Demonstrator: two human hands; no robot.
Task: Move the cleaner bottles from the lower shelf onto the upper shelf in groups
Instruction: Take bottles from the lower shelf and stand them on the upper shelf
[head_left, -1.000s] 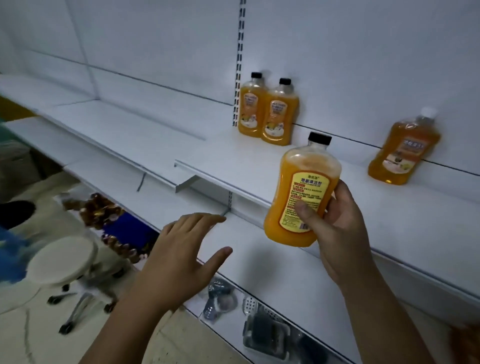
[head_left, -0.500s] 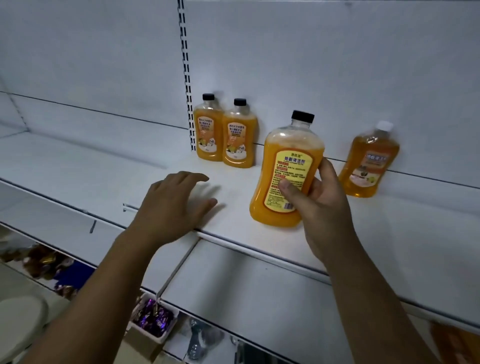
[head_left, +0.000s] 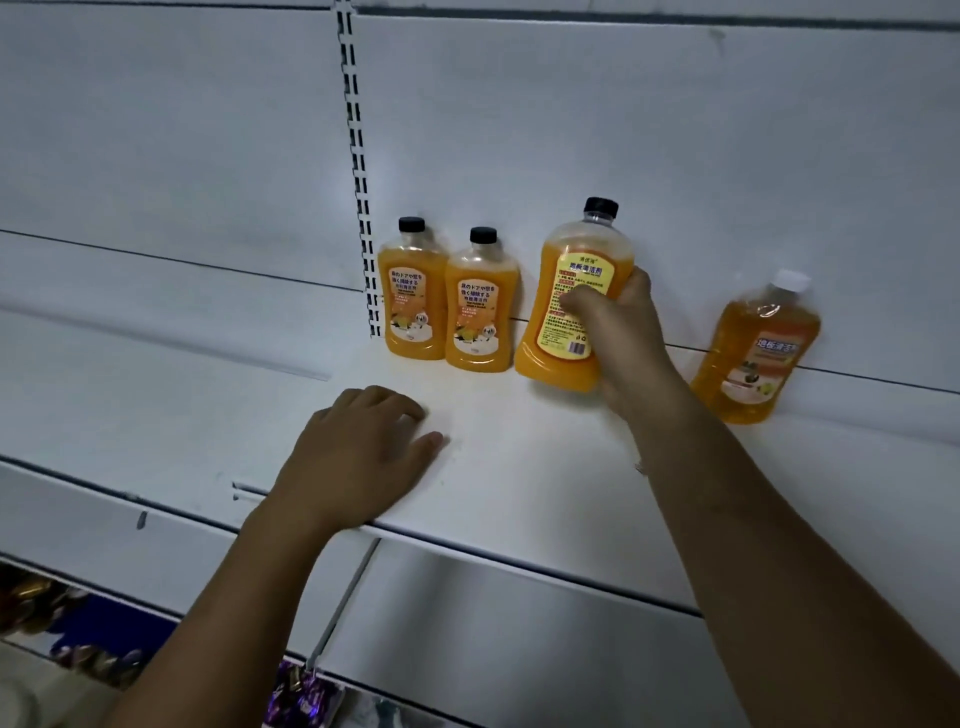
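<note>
Now | right hand grips bottle | orange, black-capped, yellow label

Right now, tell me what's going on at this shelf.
A person's right hand grips a black-capped orange bottle, tilted, just right of two similar bottles standing at the back of the upper shelf. The left hand rests, holding nothing, on the shelf near its front edge. A white-capped bottle stands farther right.

The white upper shelf carries, along its back edge, a black-capped orange cleaner bottle touching a second black-capped bottle, and a white-capped amber bottle well to their right. A left hand rests near the front edge.
</note>
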